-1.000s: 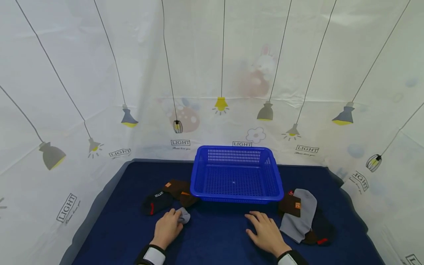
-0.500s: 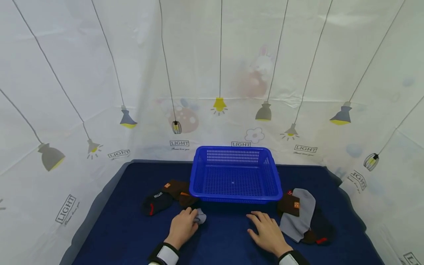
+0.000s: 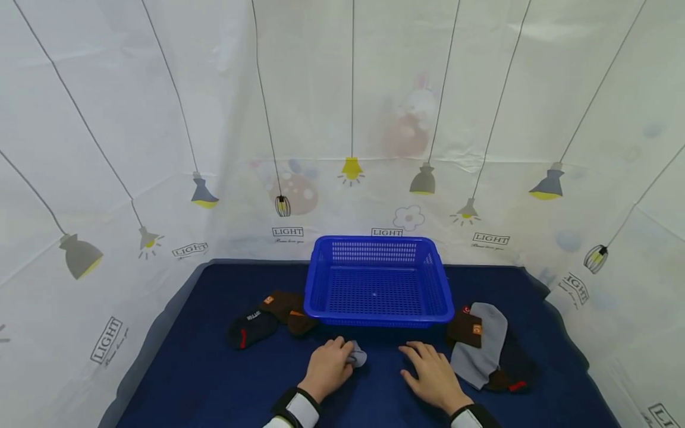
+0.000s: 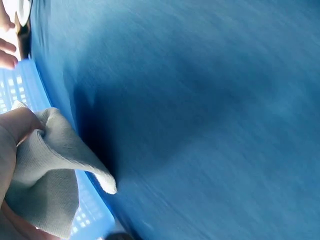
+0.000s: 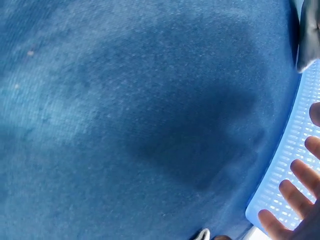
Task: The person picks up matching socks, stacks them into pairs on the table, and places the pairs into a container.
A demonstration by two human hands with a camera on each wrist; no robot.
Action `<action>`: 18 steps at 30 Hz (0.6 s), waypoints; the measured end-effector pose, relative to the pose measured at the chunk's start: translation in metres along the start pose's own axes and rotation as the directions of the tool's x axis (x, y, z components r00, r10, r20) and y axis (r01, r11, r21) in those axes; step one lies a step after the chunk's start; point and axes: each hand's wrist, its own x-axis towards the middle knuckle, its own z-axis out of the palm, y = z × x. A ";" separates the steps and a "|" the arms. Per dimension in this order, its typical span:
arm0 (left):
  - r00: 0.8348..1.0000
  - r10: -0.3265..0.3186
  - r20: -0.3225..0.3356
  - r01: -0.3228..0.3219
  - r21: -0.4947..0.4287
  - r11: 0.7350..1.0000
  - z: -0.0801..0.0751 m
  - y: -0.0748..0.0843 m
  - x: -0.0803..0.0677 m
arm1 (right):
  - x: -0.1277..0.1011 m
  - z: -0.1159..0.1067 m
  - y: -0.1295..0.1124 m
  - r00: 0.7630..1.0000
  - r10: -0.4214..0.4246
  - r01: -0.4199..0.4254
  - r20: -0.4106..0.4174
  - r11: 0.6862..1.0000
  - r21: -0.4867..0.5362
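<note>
My left hand grips a bunched grey sock on the dark blue cloth, just in front of the blue mesh basket. In the left wrist view the grey sock is folded in my fingers, with the basket's blue wall behind it. My right hand rests flat on the cloth with fingers straight and spread, holding nothing; its fingertips show beside the basket in the right wrist view.
Brown and black socks lie left of the basket. A pile of grey, brown and black socks lies to its right. White printed curtain walls enclose the blue-covered table.
My left hand has carried the grey sock rightward along the cloth, from near the left socks to the middle front of the basket. The right hand has stayed put.
</note>
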 end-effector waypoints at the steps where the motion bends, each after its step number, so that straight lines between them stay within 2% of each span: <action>1: 1.000 0.009 0.001 -0.009 -0.001 1.000 0.001 0.003 0.002 | -0.001 0.000 0.000 1.000 0.003 -0.003 0.001 1.000 0.001; 7: 0.999 0.051 0.006 -0.051 0.006 0.999 0.007 0.020 0.012 | -0.004 0.000 0.004 1.000 0.012 -0.012 0.003 1.000 0.002; 18: 0.998 0.054 0.020 -0.054 0.002 0.999 0.016 0.039 0.023 | -0.004 0.001 0.005 1.000 -0.001 0.001 0.002 1.000 0.017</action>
